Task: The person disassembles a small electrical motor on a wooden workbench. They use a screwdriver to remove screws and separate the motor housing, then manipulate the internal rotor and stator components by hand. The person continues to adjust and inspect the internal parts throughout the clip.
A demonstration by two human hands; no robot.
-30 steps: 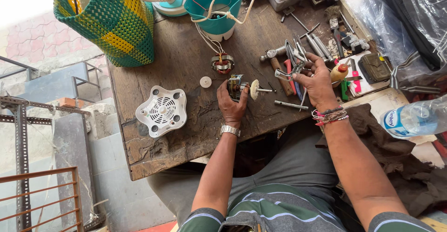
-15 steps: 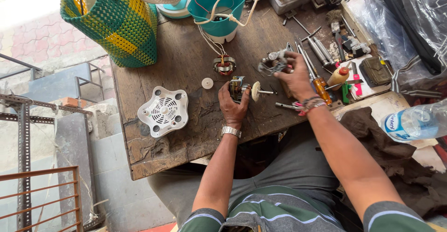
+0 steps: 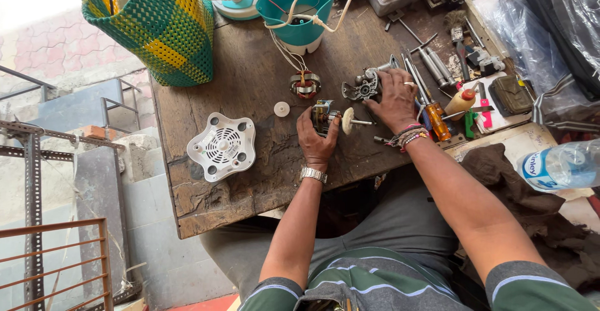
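Two hands on a worn wooden table outdoors (brick paving beyond): left hand closed around a small motor rotor, right hand grasping a metal motor bracket just beyond. White vented cover lying left of the grip.

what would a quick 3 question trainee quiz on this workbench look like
1. True or false: the left hand holds the small motor rotor on the wooden table.
2. Which thing does the right hand rest on? A) grey metal motor housing B) white vented cover C) plastic water bottle
3. Fill in: the woven basket is green and ____.

Key: 1 true; 2 A; 3 yellow
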